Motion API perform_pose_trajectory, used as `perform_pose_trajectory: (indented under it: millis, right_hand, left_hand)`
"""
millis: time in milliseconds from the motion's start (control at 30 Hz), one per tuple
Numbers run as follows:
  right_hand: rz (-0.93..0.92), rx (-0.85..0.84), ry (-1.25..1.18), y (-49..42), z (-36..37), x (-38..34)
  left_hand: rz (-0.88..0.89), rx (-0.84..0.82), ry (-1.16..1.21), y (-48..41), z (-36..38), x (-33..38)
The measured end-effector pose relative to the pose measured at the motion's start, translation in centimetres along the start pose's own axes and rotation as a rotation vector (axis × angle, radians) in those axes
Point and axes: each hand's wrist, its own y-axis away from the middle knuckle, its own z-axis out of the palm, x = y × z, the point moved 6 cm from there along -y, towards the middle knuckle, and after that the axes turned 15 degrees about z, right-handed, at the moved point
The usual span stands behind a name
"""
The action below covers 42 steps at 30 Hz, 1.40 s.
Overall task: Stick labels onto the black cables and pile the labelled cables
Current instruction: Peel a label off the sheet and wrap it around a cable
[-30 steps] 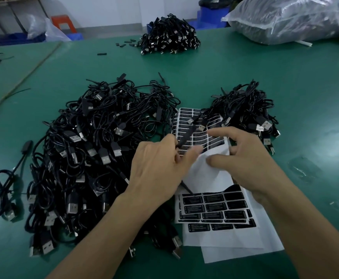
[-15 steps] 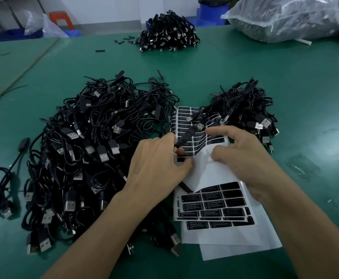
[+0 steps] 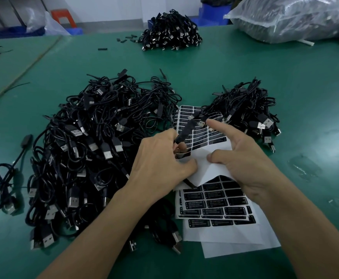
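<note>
Green matting covers the table (image 3: 285,81), and both hands meet at its middle over a label sheet (image 3: 202,130) that lies bent between two heaps of black cables. The left hand (image 3: 160,160) curls its fingers round one cable (image 3: 184,132), whose thick black body sticks up and right across the sheet. A single black label (image 3: 182,155) sits at its fingertips, at the sheet's bare white edge, with the thumb stretched just below it.

The right hand (image 3: 243,158) presses its thumb flat on the white backing. Its index finger now points straight towards the upper left and is lifted off the printed rows, whereas half a second ago it lay lower along them. A second ago more of its fingers were spread over the sheet, and the left thumb and forefinger met higher on the sheet's edge.

The large pile (image 3: 96,150) fills the left half of the frame. The smaller pile (image 3: 247,111) lies right of centre, touching the sheet's top corner. More label sheets (image 3: 217,210) lie stacked below the hands. A far pile (image 3: 170,37) and a plastic bag (image 3: 295,17) sit along the top edge.
</note>
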Motion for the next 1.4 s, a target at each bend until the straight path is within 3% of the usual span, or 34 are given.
perform_pose_trajectory:
  millis: [267,967,1033,1167,1300,1400]
  right_hand:
    - [-0.001,-0.072,-0.041,-0.1,0.2,0.1]
    - [0.006,0.005,-0.033,0.2,0.3,0.1]
    - [-0.037,0.055,0.034,0.5,0.2,-0.2]
    - [-0.185,0.262,0.422,1.6,-0.7,-1.2]
    - [-0.109,0.490,0.810,2.2,-2.0,-1.3]
    - [-0.322,0.651,0.829,3.5,-1.4,-2.7]
  left_hand:
    - [-0.017,-0.009,-0.008,-0.1,0.1,0.1]
    - [0.045,0.029,-0.108,-0.1,0.1,0.2]
    - [0.027,0.072,-0.075,-0.1,-0.1,0.1]
    - [-0.019,0.192,-0.014,0.0,-0.8,-0.3]
    - [-0.063,0.317,0.093,0.2,-1.6,-0.9]
    - [-0.073,0.359,0.146,0.3,-1.7,-0.9]
